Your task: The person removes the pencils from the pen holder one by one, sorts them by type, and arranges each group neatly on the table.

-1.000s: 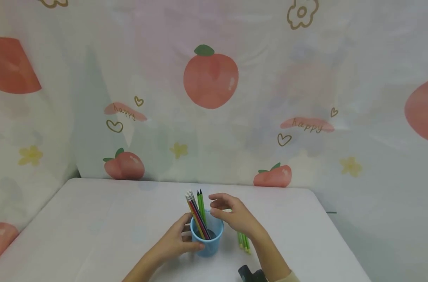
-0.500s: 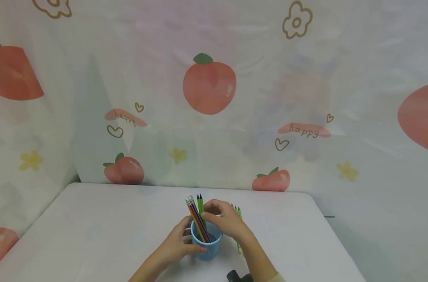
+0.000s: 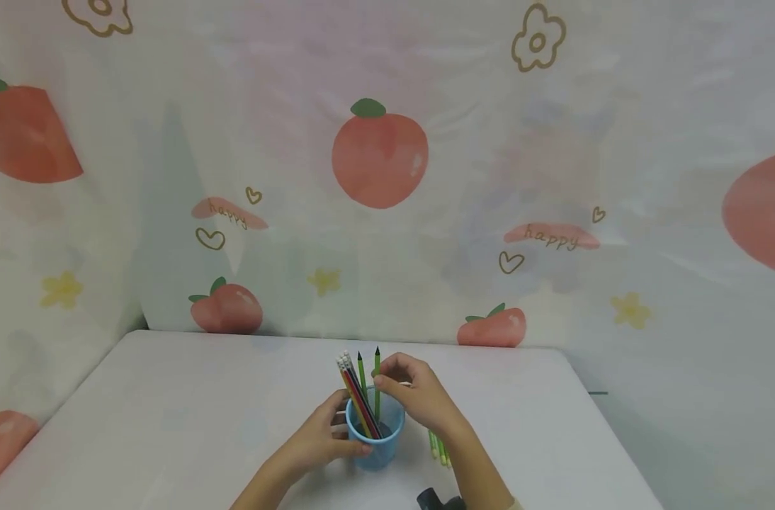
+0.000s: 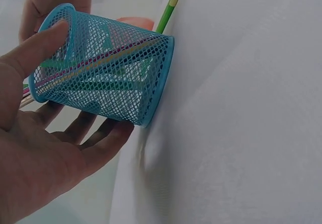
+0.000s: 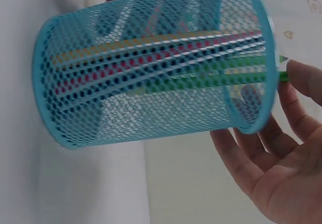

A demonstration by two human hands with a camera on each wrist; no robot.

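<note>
In the head view, the right hand (image 3: 422, 397) pinching a green pencil (image 3: 377, 405) inside the cup (image 3: 376, 457) should move it straight; in the left wrist's, the left hand (image 4: 48, 151) gripping the cup should brace it (lightly); in the right wrist's, avoid snagging the cup's other green pencil (image 5: 282, 59).

- Head view: set above the white, round-cornered table (image 3: 202, 418), facing forward and down toward the white, peach-printed backdrop (image 3: 438, 78); farthest of the three.
- Left wrist view: close, rotated sideways, facing the wall of the blue, cylindrical mesh cup (image 4: 113, 68); base to frame right.
- Right wrist view: nearest, rotated oppositely, cup base to frame left.
- Common to all: cup, table, left hand (image 3: 324, 435), right hand (image 3: 419, 393).
</note>
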